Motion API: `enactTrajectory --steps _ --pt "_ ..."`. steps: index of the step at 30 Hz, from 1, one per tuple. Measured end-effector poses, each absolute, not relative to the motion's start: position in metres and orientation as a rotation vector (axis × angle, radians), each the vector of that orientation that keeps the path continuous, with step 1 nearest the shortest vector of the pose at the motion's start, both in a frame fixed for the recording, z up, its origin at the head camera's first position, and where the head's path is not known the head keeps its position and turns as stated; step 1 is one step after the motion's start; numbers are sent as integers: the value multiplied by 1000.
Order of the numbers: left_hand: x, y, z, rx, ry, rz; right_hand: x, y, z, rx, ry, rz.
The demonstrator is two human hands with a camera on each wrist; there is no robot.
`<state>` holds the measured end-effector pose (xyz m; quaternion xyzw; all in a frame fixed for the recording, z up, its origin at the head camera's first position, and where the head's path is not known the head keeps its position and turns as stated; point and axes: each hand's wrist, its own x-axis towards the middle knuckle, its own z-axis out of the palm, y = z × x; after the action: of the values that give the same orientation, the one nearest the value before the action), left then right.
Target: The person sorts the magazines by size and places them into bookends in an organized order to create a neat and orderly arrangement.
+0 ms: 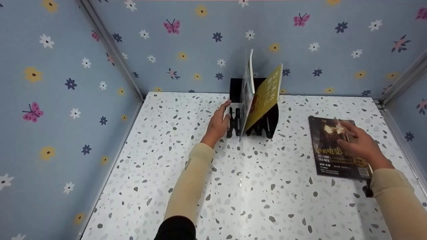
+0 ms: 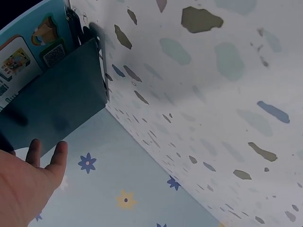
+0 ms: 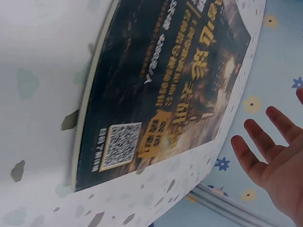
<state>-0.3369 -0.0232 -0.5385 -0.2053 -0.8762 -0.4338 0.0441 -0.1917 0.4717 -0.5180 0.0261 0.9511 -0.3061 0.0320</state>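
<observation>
A black book rack (image 1: 236, 87) stands at the back of the table. A thin book (image 1: 247, 95) stands nearly upright in it, and a yellow book (image 1: 267, 95) leans to the right beside it. My left hand (image 1: 217, 125) is at the rack's left side, fingers extended; in the left wrist view they lie near its dark side plate (image 2: 57, 104), and contact is unclear. A dark magazine (image 1: 328, 160) with gold lettering lies flat at the right. Above its right part hovers my right hand (image 1: 362, 146), fingers spread, holding nothing; the right wrist view shows them apart from the magazine.
Flower-patterned walls (image 1: 200, 43) enclose the speckled white table (image 1: 260, 206) at the back and both sides. The back wall rises right behind the rack. A small black object (image 1: 367, 190) shows beside the right wrist.
</observation>
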Motion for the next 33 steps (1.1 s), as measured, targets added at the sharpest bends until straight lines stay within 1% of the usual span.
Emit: enactTrajectory --steps 8,18,25,33 --pt "-335 -24 -538 -632 -2671 -1346 -183 488 -530 112 2888 -903" --pt "-336 -23 -540 -632 -2668 -1339 -174 499 -542 180 2942 -698" --pt "-336 -23 -539 -636 -2674 -1360 -173 506 -552 255 2878 -653" --pt "-336 -24 -540 -626 -2671 -1357 -177 509 -561 242 2878 -586"
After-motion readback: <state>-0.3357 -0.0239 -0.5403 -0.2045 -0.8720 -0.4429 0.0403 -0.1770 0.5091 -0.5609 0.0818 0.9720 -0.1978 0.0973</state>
